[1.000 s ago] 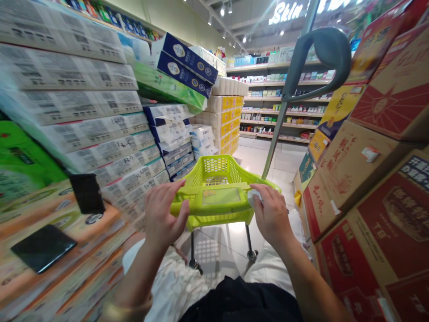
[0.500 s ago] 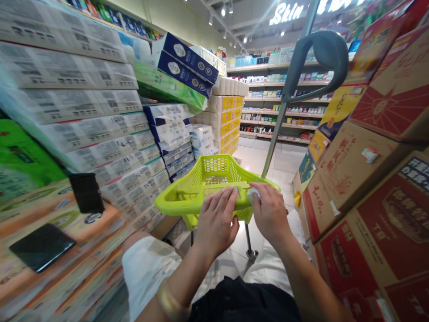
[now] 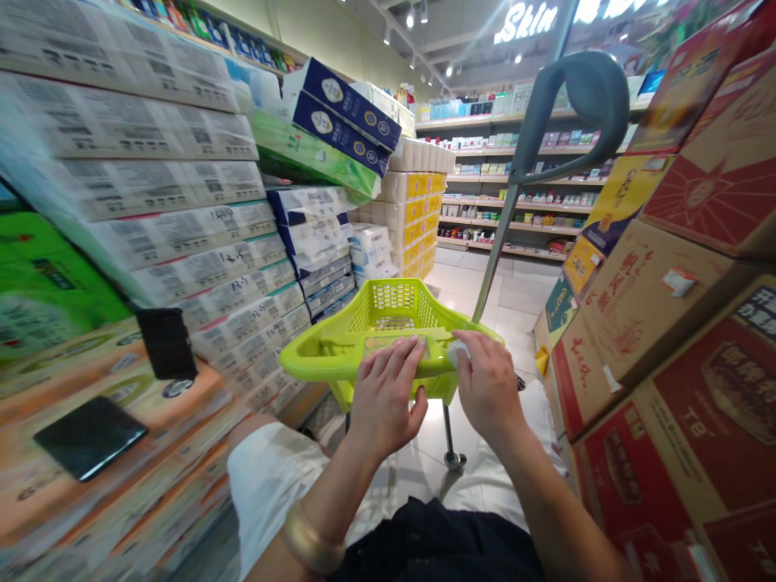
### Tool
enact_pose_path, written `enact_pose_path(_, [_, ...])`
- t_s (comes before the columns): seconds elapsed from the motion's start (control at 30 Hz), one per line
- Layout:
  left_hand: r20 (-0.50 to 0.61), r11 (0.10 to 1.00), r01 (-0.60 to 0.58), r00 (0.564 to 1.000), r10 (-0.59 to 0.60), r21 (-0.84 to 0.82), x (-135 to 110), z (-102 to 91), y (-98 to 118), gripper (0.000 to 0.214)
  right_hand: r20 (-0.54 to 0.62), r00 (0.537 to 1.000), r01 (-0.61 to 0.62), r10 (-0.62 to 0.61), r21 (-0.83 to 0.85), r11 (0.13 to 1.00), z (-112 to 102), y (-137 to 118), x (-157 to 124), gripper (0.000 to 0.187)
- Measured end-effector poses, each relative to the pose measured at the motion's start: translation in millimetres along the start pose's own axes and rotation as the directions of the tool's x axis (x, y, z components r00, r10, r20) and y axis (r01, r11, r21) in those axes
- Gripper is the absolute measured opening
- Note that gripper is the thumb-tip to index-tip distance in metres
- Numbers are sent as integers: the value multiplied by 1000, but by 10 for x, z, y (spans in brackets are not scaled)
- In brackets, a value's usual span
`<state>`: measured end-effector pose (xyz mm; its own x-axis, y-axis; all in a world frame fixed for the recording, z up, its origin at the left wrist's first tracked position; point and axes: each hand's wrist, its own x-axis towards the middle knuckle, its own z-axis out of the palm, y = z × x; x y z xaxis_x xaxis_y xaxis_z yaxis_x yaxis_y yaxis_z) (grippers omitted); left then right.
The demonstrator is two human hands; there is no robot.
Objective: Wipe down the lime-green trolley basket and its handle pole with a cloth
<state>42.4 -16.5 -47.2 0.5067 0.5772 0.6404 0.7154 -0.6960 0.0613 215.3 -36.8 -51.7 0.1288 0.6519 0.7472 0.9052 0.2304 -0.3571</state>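
A lime-green plastic shopping basket cart [image 3: 315,362] stands between my knees, its perforated basket facing away from me. My left hand [image 3: 388,396] lies across the near rim with its fingers stretched flat over the label panel and its thumb apart, lower down. In my right hand [image 3: 490,380] a crumpled white tissue [image 3: 458,351] is pinched and pressed against the rim, to the right of the panel. Most of the tissue is hidden by the fingers. A long metal pole with a grey loop handle [image 3: 527,166] rises from the cart's right side.
At left, a dark phone [image 3: 90,436] and a black stand-like object [image 3: 166,343] rest on orange packs [image 3: 36,485]. Stacked white packs [image 3: 163,182] rise behind them. Cardboard cartons [image 3: 630,311] line the right. Stocked shelves [image 3: 509,198] stand at the back beyond a tiled floor.
The view has shifted slightly, so the surroundings sit a little further right. My right hand, with the tissue, and my left hand stay at the rim with barely any movement.
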Motion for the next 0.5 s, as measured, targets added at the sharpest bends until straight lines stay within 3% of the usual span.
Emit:
enact_pose_path(0.13, [-4, 1000, -1, 1000, 1, -2, -20, -14, -43, 60, 46, 993, 104, -109, 88, 991, 34, -102, -46, 32])
enact_pose_path(0.33, [15, 999, 2, 1000, -1, -33, -34, -54, -77, 61, 15, 1000, -21, 20, 57, 998, -40, 137, 54, 32])
enact_pose_path(0.5, [14, 999, -3, 1000, 4, -43, -27, -37, -48, 62, 5, 998, 65, -65, 85, 994, 47, -126, -48, 32])
